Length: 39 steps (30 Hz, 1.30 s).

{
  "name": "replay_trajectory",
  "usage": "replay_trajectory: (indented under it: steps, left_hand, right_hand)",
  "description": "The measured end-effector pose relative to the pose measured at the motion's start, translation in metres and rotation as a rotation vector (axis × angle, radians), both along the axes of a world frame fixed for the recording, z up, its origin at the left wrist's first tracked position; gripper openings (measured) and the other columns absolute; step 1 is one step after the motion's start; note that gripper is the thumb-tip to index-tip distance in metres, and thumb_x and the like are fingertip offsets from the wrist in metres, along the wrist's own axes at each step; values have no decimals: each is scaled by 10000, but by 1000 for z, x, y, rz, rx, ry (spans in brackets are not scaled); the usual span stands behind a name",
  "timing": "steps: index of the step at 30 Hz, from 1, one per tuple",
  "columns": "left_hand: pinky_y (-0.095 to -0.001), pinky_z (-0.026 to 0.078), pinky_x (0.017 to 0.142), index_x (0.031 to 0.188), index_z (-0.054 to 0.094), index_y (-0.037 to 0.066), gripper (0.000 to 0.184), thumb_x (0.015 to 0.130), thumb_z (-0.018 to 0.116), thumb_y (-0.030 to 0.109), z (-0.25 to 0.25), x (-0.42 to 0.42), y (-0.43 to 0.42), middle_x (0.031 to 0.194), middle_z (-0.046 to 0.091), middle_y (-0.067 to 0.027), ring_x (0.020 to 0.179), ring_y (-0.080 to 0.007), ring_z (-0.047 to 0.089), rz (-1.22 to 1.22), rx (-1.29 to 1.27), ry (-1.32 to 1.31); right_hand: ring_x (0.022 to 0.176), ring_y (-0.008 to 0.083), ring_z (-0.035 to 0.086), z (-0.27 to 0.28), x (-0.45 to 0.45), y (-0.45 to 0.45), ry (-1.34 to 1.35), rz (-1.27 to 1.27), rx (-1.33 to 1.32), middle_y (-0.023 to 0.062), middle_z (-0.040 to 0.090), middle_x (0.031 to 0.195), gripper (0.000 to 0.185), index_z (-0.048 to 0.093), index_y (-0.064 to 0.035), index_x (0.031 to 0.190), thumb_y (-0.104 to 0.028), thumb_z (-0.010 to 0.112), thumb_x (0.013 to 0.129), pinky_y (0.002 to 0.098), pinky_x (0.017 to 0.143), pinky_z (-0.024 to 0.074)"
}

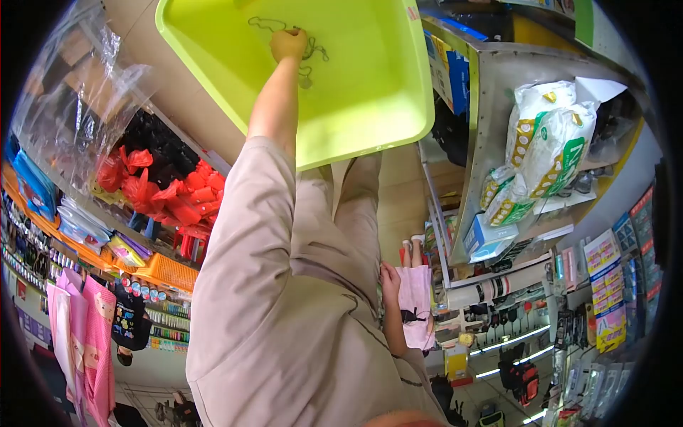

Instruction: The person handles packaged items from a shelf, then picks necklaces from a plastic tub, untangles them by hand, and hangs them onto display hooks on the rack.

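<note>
A large lime-green plastic tub (356, 121) is in front of my legs, with my left arm reaching over its rim. Inside it, my left hand (288, 45) is closed on a thin dark chain (311, 48). Loops of the chain spread on both sides of my fist, and a small round pendant (305, 82) rests on the tub's bottom. My right hand (389, 279) hangs low beside my trouser leg, fingers loosely extended, with nothing visible in it. It is close to a person in a pink dress (414, 302) at my right side.
Red plastic bags (181, 196) and an orange basket (167, 270) are at left, below clear plastic wrapping (85, 78). White-and-green packages (548, 146) sit on a metal-edged shelf at right. Hanging goods (608, 292) line the right wall. Tiled floor (196, 85) shows beside the tub.
</note>
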<state>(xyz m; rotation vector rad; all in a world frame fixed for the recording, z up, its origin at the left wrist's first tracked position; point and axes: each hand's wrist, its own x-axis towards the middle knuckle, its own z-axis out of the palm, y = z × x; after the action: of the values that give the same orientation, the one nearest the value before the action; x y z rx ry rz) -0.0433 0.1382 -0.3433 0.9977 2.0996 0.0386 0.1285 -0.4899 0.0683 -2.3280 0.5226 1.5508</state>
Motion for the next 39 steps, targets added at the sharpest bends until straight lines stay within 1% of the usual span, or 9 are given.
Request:
replay_trajectory:
  steps: [6, 7, 14, 17, 22, 24, 28, 32, 39]
  left_hand:
    - [-423, 573, 831, 929, 816, 124, 297, 789, 794, 385, -13, -2, -25, 921, 775, -140, 896, -315, 740, -258, 14, 93]
    - [-431, 563, 827, 919, 782, 84, 321, 798, 803, 381, -7, 0, -27, 920, 764, -147, 902, -335, 726, -260, 21, 77]
    - [-404, 531, 796, 983, 615, -17, 248, 889, 726, 184, 46, 15, -38, 859, 715, -143, 833, -278, 685, 73, 546, -153]
    - [-381, 525, 785, 1029, 580, -21, 224, 916, 684, 142, 86, 13, -33, 882, 714, -133, 788, -251, 669, 224, 567, -231]
    - [-310, 521, 712, 1219, 505, 9, 270, 981, 588, 107, 160, -16, -41, 998, 738, -122, 697, -182, 647, 413, 425, -585]
    - [-279, 513, 688, 1284, 468, 27, 309, 997, 557, 98, 205, -25, -43, 1044, 737, -130, 668, -132, 607, 398, 350, -656]
    - [-264, 542, 648, 1342, 436, 51, 333, 1015, 497, 69, 281, -42, -59, 1177, 708, -149, 605, -82, 532, 385, 266, -798]
    - [-257, 565, 584, 1352, 428, 45, 392, 967, 429, -29, 367, -50, -76, 1375, 600, -189, 573, -68, 506, 175, 260, -875]
    - [-222, 530, 505, 1355, 397, 32, 465, 909, 381, -100, 500, -51, -68, 1478, 515, -189, 529, -63, 530, -191, 462, -943]
  right_hand:
    - [809, 61, 574, -5, -1, 3, -77, -27, 15, -1, 667, 996, 256, 685, -11, 1242, -142, 615, 1033, 188, 683, 455]
    - [812, 64, 577, -2, -3, 0, -92, -41, 6, 2, 671, 999, 252, 687, -12, 1238, -141, 613, 1034, 188, 686, 457]
    - [986, 142, 649, -6, -14, -7, -133, 172, 24, 66, 714, 1084, 249, 698, 19, 1193, -142, 626, 1017, 250, 874, 505]
    - [1055, 198, 651, -8, -7, 12, -184, 213, 45, 114, 724, 1106, 255, 697, 30, 1178, -147, 631, 1006, 289, 972, 482]
    - [1017, 171, 646, -12, 5, 25, -263, 145, 98, 96, 721, 1080, 229, 701, 20, 1134, -154, 645, 997, 288, 941, 489]
    - [950, 153, 632, -12, 8, 28, -315, 113, 136, 81, 717, 1026, 244, 696, 21, 1129, -180, 663, 996, 292, 895, 495]
    - [964, 151, 637, -22, 21, 39, -346, 107, 218, 87, 718, 1037, 247, 697, 10, 1141, -183, 671, 988, 293, 899, 496]
    - [941, 148, 645, -32, 31, 56, -369, 114, 318, 73, 723, 1023, 244, 703, -4, 1142, -187, 680, 982, 290, 876, 508]
    - [925, 141, 655, -37, 51, 105, -394, 248, 459, 75, 733, 1011, 241, 703, 8, 1140, -152, 689, 960, 294, 855, 526]
